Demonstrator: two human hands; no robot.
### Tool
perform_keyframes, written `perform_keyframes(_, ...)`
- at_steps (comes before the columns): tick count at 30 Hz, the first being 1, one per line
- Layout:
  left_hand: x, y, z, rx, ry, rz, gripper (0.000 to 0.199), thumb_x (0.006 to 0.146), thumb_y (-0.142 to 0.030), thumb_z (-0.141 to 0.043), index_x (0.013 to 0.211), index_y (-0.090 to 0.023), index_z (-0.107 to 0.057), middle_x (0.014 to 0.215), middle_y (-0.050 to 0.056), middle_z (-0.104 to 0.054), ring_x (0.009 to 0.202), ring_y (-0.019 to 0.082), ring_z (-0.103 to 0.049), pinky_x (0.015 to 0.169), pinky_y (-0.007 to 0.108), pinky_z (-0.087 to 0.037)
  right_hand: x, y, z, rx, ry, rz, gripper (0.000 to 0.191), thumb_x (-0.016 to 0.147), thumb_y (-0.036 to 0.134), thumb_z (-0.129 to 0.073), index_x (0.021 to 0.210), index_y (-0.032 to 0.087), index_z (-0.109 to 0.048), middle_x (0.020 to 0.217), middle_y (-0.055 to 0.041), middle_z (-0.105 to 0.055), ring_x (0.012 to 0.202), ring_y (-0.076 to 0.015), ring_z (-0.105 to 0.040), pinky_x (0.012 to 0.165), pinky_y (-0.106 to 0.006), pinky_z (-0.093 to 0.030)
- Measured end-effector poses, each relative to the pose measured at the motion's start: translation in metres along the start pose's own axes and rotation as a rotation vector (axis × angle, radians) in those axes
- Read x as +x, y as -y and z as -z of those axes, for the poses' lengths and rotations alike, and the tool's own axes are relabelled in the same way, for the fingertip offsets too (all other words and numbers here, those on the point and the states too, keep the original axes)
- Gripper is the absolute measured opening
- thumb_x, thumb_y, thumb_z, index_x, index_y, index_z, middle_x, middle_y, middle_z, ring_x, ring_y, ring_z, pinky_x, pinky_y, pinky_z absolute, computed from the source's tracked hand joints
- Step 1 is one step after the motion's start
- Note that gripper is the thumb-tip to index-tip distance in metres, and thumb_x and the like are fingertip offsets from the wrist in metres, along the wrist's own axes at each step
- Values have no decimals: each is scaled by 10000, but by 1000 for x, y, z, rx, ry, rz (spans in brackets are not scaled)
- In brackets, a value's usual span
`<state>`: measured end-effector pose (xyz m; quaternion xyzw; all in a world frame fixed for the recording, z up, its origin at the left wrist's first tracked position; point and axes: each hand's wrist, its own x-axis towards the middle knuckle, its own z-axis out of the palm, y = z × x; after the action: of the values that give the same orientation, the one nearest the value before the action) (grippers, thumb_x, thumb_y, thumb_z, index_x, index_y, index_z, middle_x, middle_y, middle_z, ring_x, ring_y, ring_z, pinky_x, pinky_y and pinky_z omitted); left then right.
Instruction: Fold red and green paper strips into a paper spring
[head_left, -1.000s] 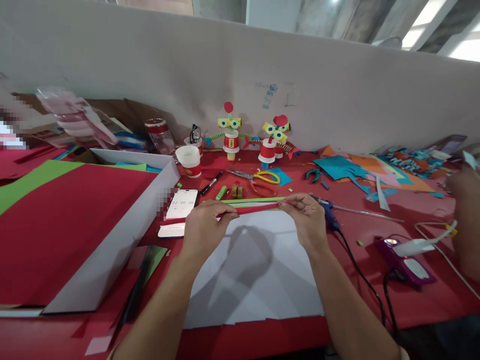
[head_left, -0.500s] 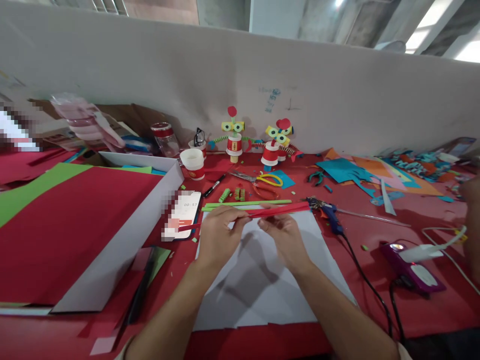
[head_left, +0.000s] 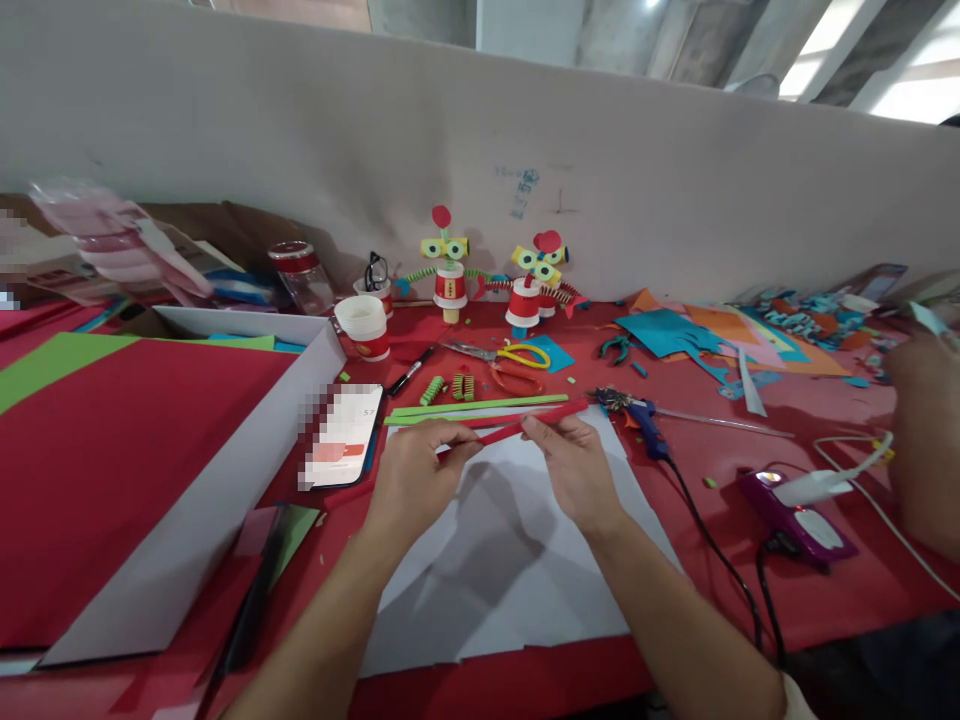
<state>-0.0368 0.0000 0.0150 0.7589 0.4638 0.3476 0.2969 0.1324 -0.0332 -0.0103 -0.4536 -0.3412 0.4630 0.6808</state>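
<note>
Red strip (head_left: 501,435) | long axis: crosswise | rightward part slants away | both hands (head_left: 583,474) pinching

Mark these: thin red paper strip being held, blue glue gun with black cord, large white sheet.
Thin red paper strip (head_left: 501,435), head view: exposed middle stretch.
Blue glue gun (head_left: 648,428), head view: blue body.
Large white sheet (head_left: 495,580), head view: bare surface.
</note>
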Motion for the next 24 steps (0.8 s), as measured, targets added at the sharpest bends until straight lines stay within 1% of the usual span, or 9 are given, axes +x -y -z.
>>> perform_keyframes(5, 1, 4, 5, 40, -44, 10, 106, 763, -269, -605, 741, -230, -701, 784, -6, -733, 760, 179, -662, 580, 255, -480, 13, 12, 16, 87, -116, 67, 101, 613, 265, -796, 686, 244, -730, 634, 42, -670, 641, -97, -572, 709, -258, -454)
perform_keyframes(8, 1, 8, 4, 96, -83, -37, 107, 779, -262, -601, 767, -225, -701, 810, 6, -733, 771, 180, -659, 577, 258, -479, 16, 17, 18, 112, -159, 86, 149, 587, 281, -814, 691, 235, -719, 660, 42, -672, 650, -90, -583, 723, -250, -468)
perform_keyframes(10, 0, 10, 3, 191, -165, -123, 120, 798, -235, -582, 779, -213, -699, 810, 21, -730, 772, 184, -653, 634, 282, -487, 15, 17, 16, 129, -165, 71, 177, 614, 308, -800, 747, 240, -704, 720, 41, -680, 652, -89, -592, 732, -261, -485)
perform_keyframes(12, -1, 12, 1, 311, -282, -245, 141, 814, -198, -558, 791, -201, -697, 795, 35, -725, 773, 191, -646, 704, 315, -481, 11, 15, 12, 144, -162, 30, 204, 645, 346, -781, 790, 249, -676, 760, 39, -685, 642, -93, -603, 734, -285, -504)
perform_keyframes(15, -4, 11, -3, 477, -388, -448, 158, 818, -154, -550, 848, -207, -696, 799, 34, -729, 804, 204, -647, 763, 345, -455, 3, 7, 3, 106, -48, -108, 242, 637, 393, -782, 745, 214, -661, 759, 0, -707, 648, -129, -642, 739, -324, -521)
perform_keyframes(17, -7, 9, -7, 537, -384, -566, 177, 817, -140, -556, 899, -221, -691, 840, 28, -735, 844, 204, -649, 802, 354, -439, -1, 3, -3, 72, 42, -178, 252, 644, 411, -774, 720, 188, -683, 729, -28, -714, 660, -158, -665, 760, -347, -524)
perform_keyframes(19, -10, 5, -12, 541, -359, -624, 179, 824, -149, -559, 921, -232, -684, 885, 26, -735, 867, 199, -648, 842, 358, -425, -3, 1, -6, 70, 60, -179, 242, 665, 413, -756, 724, 184, -706, 696, -29, -710, 668, -170, -671, 782, -358, -522)
perform_keyframes(21, -12, 1, -17, 510, -306, -594, 182, 833, -205, -567, 981, -231, -668, 947, 46, -728, 897, 210, -642, 862, 371, -421, -5, 1, -9, 79, 40, -154, 218, 672, 402, -749, 730, 195, -717, 681, -17, -705, 665, -164, -663, 775, -348, -521)
perform_keyframes(24, -12, -5, -19, 394, -183, -412, 293, 856, -300, -539, 1127, -203, -596, 1023, 93, -705, 922, 235, -637, 808, 369, -453, -7, 3, -11, 50, 112, -144, 206, 685, 395, -737, 766, 206, -732, 703, -10, -705, 680, -154, -641, 757, -324, -508)
